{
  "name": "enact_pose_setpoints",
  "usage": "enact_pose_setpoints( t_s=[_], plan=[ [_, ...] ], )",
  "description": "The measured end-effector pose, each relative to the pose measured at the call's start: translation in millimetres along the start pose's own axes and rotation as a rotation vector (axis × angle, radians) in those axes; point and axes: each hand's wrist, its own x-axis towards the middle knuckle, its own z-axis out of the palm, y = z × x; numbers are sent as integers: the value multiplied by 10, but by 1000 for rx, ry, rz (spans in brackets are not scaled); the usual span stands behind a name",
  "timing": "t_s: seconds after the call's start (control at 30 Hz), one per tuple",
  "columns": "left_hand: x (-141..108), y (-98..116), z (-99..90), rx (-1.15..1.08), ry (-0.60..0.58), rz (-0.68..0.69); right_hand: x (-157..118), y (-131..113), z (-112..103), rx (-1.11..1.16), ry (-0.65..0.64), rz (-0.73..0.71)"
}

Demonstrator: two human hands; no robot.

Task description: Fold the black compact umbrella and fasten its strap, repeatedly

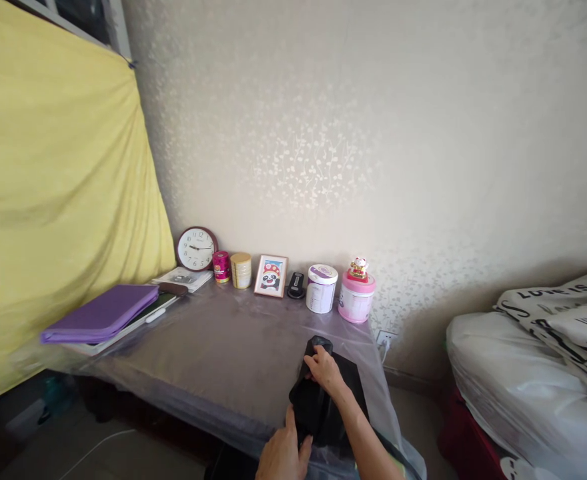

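A black, soft, bag-like thing (311, 408) lies at the near right corner of the table, its exact kind unclear. My right hand (325, 371) is closed on its upper part, the fingers bunched into the black material. Lower down, my left hand (284, 450) grips the near left edge between thumb and fingers. A flat, dark part (348, 377) extends to the right, partly hidden behind my right forearm.
Along the wall stand a clock (196, 249), a pink tin (221, 267), a yellow-lidded jar (241, 271), a panda picture frame (271, 275), and two tubs (322, 291). A purple folder (101, 313) lies left on the plastic-covered table (213, 353). Wrapped bedding (523, 373) is at right.
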Motion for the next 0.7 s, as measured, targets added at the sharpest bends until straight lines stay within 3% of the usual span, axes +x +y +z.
enact_pose_setpoints(
  t_s=[0.1, 0.27, 0.4, 0.5, 0.6, 0.7],
  plan=[
    [-31, -4, 44, 226, 37, 19, -47, -51, 15, -130, -12, -94],
    [-17, -98, 89, 337, 234, 139, -121, -123, 94, -262, 4, -166],
    [21, -102, 10, 374, 185, 354, -134, -150, 124, -334, 30, -181],
    [41, -67, 3, 423, 89, 318, -150, -154, 109, -333, 29, -192],
    [52, -48, 69, 486, 142, 245, -241, -133, 98, -324, 51, -255],
    [66, -53, 155, 560, 200, 188, -410, -74, 102, -307, 54, -456]
  ],
)
